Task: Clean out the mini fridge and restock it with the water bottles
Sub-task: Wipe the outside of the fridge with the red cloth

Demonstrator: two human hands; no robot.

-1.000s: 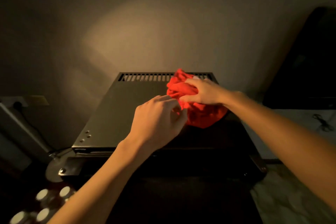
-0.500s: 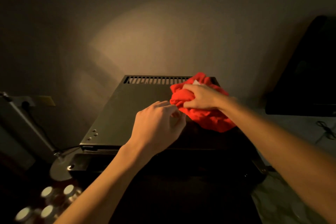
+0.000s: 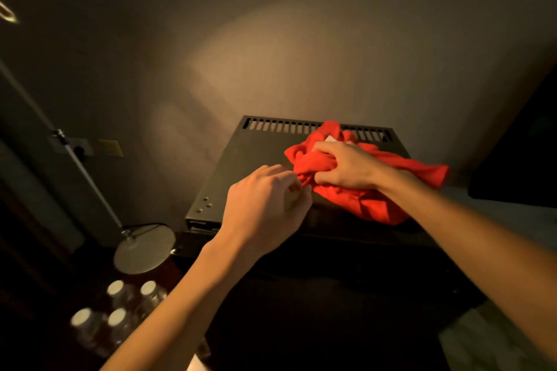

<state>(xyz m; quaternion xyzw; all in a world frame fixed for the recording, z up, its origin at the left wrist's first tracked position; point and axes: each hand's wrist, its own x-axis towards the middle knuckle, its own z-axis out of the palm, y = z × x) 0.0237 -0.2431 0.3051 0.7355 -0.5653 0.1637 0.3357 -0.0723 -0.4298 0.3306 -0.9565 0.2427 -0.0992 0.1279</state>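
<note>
Both forearms reach forward over the mini fridge (image 3: 241, 172), palms down. The right hand (image 3: 343, 169) has its fingers curled into a bunched red cloth (image 3: 376, 190), gripping it on the fridge's dark top near the rear vent slots (image 3: 283, 125). The left hand (image 3: 265, 205), fingers bent inward, pinches the cloth's near edge. Four capped water bottles (image 3: 120, 310) stand on the floor at lower left, beside a lamp base (image 3: 144, 247).

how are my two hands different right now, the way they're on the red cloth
The right hand lies on top of the red cloth, fingers curled into its bunched folds; the left hand is beside the cloth, only pinching its near edge. The right is farther back on the fridge, the left nearer the front. Both hold the same cloth.
</note>
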